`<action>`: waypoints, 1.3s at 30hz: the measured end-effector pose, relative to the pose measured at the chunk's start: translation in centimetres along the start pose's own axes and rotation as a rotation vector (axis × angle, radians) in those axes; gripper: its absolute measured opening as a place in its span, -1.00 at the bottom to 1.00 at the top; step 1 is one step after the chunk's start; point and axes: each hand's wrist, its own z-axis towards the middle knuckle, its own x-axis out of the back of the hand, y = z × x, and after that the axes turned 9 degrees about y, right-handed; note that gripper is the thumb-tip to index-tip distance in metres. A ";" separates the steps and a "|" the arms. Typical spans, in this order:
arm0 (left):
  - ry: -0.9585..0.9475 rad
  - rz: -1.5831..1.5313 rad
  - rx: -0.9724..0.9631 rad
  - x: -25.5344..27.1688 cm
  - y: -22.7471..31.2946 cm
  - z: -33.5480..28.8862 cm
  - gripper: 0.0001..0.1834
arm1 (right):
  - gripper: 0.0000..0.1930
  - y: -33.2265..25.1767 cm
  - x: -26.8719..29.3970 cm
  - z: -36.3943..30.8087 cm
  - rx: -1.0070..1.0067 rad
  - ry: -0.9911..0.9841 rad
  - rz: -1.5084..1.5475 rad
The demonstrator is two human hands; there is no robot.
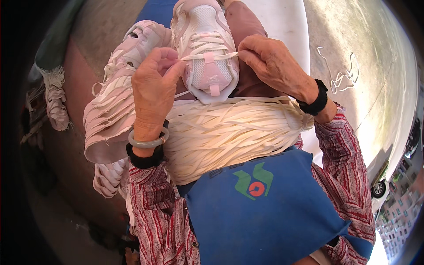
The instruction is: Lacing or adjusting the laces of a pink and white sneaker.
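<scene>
A pink-and-white sneaker upper (213, 73) lies in front of me, its lace (212, 46) threaded in rows across the white mesh. Thumb and fingers of my left hand (154, 86) pinch one lace end at the upper's left side. My right hand (276, 64) grips the other end at its right side. Between them the lace runs nearly straight over the pink tongue loop. Just below the upper, a thick bundle of cream shoelaces (234, 132) stretches across my lap, partly over a blue apron (274, 212).
To the left, another sneaker upper (137, 44) lies beside a stack of pale uppers (112, 108). More stacked uppers (56, 104) stand farther left. A loose white lace (346, 75) lies on the concrete floor (357, 39) at right, past a white surface (291, 26).
</scene>
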 end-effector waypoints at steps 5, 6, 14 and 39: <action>-0.040 -0.122 0.127 0.6 0.1 -0.1 -0.85 | -0.83 0.2 0.1 -0.1 -0.153 -0.094 0.059; -0.041 -0.125 0.124 0.5 0.3 -0.2 -0.85 | -0.83 0.3 0.1 -0.2 -0.153 -0.091 0.055; 0.060 0.084 -0.145 -0.3 0.6 -0.5 -0.89 | -0.77 -0.2 -0.4 0.5 -0.302 -0.147 0.161; 0.137 -0.059 -0.137 -1.1 0.3 -0.6 -0.87 | -0.76 -1.9 -2.5 -2.0 -0.014 0.044 -0.271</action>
